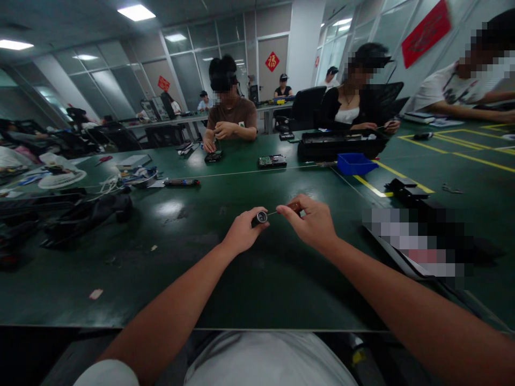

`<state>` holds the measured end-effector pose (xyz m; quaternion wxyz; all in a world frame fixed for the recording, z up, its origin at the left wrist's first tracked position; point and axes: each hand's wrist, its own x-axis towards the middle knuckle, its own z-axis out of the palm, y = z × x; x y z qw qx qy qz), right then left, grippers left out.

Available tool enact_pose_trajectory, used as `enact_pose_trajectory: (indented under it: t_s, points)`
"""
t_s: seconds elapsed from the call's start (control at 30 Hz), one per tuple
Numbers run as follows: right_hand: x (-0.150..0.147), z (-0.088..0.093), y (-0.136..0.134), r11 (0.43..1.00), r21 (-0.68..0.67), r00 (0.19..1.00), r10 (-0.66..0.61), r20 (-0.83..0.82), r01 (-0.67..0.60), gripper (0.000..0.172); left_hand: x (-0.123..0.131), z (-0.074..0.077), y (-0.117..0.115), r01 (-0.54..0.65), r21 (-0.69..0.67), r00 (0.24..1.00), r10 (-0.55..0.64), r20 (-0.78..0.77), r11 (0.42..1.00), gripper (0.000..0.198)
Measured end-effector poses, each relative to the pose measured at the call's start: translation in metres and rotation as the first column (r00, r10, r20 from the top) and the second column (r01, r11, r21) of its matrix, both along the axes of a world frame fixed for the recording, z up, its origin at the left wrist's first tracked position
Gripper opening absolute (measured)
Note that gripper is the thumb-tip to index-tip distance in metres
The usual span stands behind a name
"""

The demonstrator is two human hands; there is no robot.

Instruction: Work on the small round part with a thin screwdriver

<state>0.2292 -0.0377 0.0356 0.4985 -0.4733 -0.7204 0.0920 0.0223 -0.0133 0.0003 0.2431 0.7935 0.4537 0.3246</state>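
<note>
Above the green table (225, 289), my left hand (240, 235) is closed around a short black cylinder (261, 217), whose round end with a silvery ring faces me. It looks like a small flashlight, though most of its body is hidden in the fingers. My right hand (317, 221) grips a screwdriver (295, 206) by its brown handle. The thin metal shaft points left toward the cylinder's side; I cannot tell whether its tip touches.
Opposite me a co-worker (231, 115) handles a hard drive (213, 156). Another hard drive (272, 161) lies near a blue bin (356, 164) and a long black case (341, 146). Cables and black parts (88, 217) spread at left. A black-edged folder (396, 252) lies at right.
</note>
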Motion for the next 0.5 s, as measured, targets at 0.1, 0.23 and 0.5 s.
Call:
enact_pose_trajectory:
  t_s: [0.1,0.23,0.5]
  points:
    - [0.0009,0.0004,0.0016,0.996,-0.011,0.996,0.091,0.016,-0.091,0.017,-0.0022,-0.0024,0.0022,-0.017,0.014,1.0,0.017,0.003,1.0,0.032]
    - [0.0003,0.0003,0.0034,0.987,-0.012,0.986,0.161,0.032,-0.161,0.011,-0.004,-0.0024,0.0034,-0.048,0.024,0.999,0.048,0.007,0.999,0.032]
    - [-0.0026,0.0002,0.0001,0.997,-0.075,1.0,0.01,-0.001,-0.01,0.037,0.0006,0.0012,-0.0014,-0.017,0.024,0.999,0.018,-0.035,1.0,0.035]
